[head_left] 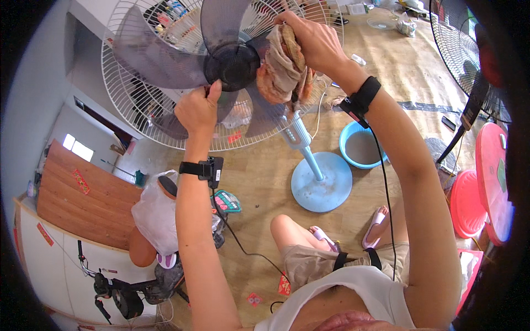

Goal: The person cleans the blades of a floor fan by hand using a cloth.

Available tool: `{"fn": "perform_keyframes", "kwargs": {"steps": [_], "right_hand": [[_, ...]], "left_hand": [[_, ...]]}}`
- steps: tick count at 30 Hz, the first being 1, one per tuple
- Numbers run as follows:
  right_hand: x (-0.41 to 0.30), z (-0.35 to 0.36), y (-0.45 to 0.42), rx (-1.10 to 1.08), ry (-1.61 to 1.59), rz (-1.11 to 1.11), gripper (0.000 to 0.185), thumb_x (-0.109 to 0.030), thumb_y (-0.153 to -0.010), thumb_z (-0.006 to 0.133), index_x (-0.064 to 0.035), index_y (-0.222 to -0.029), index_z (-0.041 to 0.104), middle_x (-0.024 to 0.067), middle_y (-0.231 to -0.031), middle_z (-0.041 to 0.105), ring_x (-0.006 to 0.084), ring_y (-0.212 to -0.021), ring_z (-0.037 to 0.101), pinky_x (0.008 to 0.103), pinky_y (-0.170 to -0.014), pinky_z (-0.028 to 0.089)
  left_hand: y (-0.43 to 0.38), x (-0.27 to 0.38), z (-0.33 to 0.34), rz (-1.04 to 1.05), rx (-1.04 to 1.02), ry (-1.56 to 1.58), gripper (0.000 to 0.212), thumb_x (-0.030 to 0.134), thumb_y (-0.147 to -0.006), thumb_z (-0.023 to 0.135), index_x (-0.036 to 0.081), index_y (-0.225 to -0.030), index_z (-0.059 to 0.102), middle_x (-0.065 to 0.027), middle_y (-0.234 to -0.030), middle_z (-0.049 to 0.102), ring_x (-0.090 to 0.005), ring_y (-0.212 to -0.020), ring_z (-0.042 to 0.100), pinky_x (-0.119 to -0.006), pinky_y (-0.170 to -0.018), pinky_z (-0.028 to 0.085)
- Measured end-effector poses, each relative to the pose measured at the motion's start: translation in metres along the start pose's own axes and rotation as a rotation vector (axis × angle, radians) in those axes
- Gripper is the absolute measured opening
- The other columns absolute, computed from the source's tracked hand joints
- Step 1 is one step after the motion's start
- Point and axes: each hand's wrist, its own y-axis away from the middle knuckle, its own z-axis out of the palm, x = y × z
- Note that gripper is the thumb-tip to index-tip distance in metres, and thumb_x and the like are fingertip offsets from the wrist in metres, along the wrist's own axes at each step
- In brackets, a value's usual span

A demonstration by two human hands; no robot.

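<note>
A pedestal fan with grey translucent blades [153,53] and a dark hub [232,66] stands before me, its white wire guard [124,120] behind the blades. My left hand [198,107] is at the lower left of the hub, thumb up against it; its fingers are curled and mostly hidden. My right hand [312,41] grips a bunched, stained beige and orange cloth [285,70] against a blade right of the hub. The fan's light blue post [304,140] and round base [321,182] are below. A blue basin [362,145] of murky water stands right of the base.
A black fan [463,70] and red plastic stools [468,202] are at the right. A plastic bag [157,215], an electric scooter [132,289] and a wooden board [87,194] are at the left. Cables from both wrist straps hang beside my arms.
</note>
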Motion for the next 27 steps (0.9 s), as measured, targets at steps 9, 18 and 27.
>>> {"fn": "perform_keyframes", "kwargs": {"steps": [9,18,27], "right_hand": [[0.034,0.007,0.084,0.064,-0.248,0.391,0.066,0.000,-0.078,0.061,-0.0167,-0.137,0.035,0.0246,-0.100,0.064,0.0458,-0.093,0.060,0.0502,-0.071,0.048],[0.004,-0.006,0.141,0.031,-0.641,0.606,0.036,-0.007,-0.083,0.064,-0.0062,-0.118,0.057,0.0097,-0.101,0.067,0.0176,-0.093,0.062,0.0309,-0.084,0.048],[0.017,-0.058,-0.019,0.273,0.383,0.060,0.038,-0.011,-0.075,0.066,-0.0067,-0.111,0.057,0.0137,-0.093,0.064,0.0335,-0.090,0.062,0.0401,-0.077,0.050]], "left_hand": [[0.004,-0.009,0.021,-0.068,-0.028,0.084,0.073,0.067,-0.091,0.038,0.006,-0.066,0.068,-0.0188,-0.064,0.063,-0.0406,-0.064,0.062,-0.048,-0.056,0.045],[0.021,0.008,0.014,-0.293,-0.104,0.318,0.075,0.064,-0.095,0.032,0.001,-0.071,0.066,-0.0221,-0.070,0.063,-0.0449,-0.071,0.060,-0.050,-0.066,0.044],[0.020,0.000,0.037,-0.261,0.051,0.370,0.073,0.058,-0.097,0.031,0.005,-0.062,0.066,-0.0172,-0.063,0.063,-0.0403,-0.065,0.062,-0.048,-0.061,0.045]]}}
